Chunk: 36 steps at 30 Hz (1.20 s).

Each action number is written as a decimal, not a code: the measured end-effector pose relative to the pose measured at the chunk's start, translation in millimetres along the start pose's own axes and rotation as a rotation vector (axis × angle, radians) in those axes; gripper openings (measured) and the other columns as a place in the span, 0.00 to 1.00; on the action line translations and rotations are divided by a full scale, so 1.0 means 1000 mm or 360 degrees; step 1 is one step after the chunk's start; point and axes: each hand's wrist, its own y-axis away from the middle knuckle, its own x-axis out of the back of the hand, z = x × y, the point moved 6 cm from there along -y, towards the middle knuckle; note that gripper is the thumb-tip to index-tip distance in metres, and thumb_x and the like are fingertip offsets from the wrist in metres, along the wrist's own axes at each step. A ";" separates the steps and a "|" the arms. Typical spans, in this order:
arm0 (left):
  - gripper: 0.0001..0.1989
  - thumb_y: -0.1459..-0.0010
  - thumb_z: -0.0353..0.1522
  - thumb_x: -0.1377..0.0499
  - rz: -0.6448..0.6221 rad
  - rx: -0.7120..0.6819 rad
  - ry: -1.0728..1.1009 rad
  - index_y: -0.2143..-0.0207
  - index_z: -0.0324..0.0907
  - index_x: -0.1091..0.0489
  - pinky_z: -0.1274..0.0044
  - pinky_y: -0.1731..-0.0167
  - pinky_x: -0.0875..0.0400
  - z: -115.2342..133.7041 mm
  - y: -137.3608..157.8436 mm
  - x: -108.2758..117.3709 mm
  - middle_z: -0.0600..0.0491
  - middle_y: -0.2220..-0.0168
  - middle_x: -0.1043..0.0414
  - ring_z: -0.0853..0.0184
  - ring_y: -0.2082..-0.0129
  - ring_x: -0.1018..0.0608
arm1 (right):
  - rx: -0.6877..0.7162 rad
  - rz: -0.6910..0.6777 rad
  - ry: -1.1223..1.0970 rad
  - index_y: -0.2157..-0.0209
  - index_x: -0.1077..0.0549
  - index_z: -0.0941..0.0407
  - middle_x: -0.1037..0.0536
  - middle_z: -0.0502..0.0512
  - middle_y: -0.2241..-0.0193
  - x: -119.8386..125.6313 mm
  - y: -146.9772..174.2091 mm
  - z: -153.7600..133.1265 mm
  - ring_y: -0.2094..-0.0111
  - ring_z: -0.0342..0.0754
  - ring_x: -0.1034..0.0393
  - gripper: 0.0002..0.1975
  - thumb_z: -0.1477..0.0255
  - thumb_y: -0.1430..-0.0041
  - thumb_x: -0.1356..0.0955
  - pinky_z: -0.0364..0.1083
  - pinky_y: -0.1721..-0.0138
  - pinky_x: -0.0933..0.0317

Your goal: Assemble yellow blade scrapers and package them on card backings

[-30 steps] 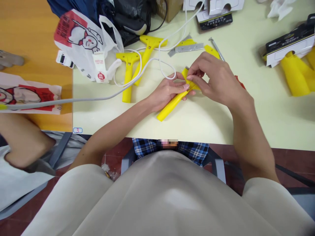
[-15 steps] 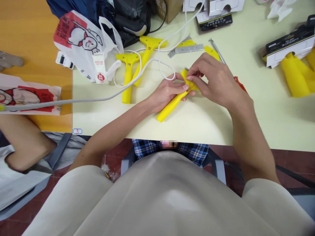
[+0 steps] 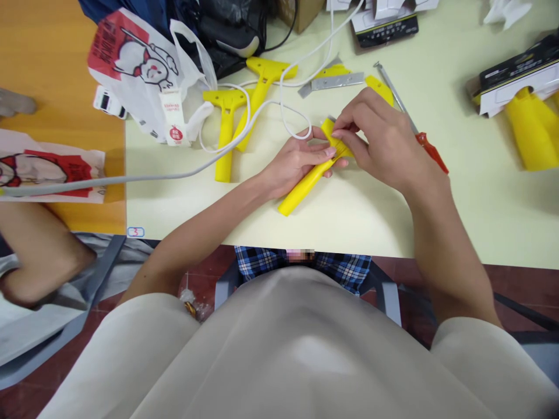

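A yellow scraper (image 3: 303, 191) lies in my left hand (image 3: 292, 163), its handle slanting down toward the table's near edge. The fingers and thumb are closed round it just below the head. Thumb and fingertips of my right hand (image 3: 382, 142) are pinched together at the scraper's head; whatever is between them is hidden. Beyond the hands are a metal blade (image 3: 337, 81) and a loose yellow plastic piece (image 3: 378, 89). A screwdriver with a red handle (image 3: 431, 152) rests by my right wrist.
Two more yellow scrapers (image 3: 224, 139) lie left of my hands, crossed by a white cable (image 3: 187, 173). A plastic bag (image 3: 148, 64) sits at back left. Packaged yellow tools (image 3: 530, 131) are at right. Another person's arm (image 3: 48, 250) is at far left.
Both hands keep nearly the same grip on the scraper. The view has shifted slightly, and more of the screwdriver's red handle shows beside my right wrist.
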 end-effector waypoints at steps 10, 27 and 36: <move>0.16 0.32 0.26 0.26 -0.0020 -0.0042 0.0030 0.56 0.44 0.33 0.77 0.60 0.22 0.000 -0.001 0.001 0.55 0.58 0.17 0.63 0.52 0.08 | 0.0030 0.0051 -0.0022 0.55 0.22 0.44 0.20 0.56 0.44 0.001 0.000 0.004 0.42 0.57 0.23 0.20 0.49 0.19 0.39 0.65 0.34 0.25; 0.20 0.34 0.26 0.23 -0.0022 0.0021 0.0116 0.55 0.44 0.32 0.76 0.57 0.18 -0.002 -0.001 0.002 0.53 0.56 0.14 0.60 0.49 0.07 | -0.0078 0.0077 -0.0164 0.58 0.24 0.44 0.19 0.54 0.50 -0.003 -0.005 0.010 0.55 0.54 0.25 0.15 0.49 0.26 0.32 0.64 0.43 0.22; 0.23 0.37 0.29 0.20 0.0005 0.0013 0.0101 0.55 0.45 0.33 0.73 0.55 0.18 -0.003 -0.003 0.003 0.53 0.57 0.14 0.57 0.47 0.07 | -0.0006 0.0132 -0.0223 0.59 0.28 0.48 0.20 0.58 0.53 -0.012 -0.008 0.018 0.56 0.54 0.25 0.12 0.55 0.28 0.33 0.61 0.47 0.24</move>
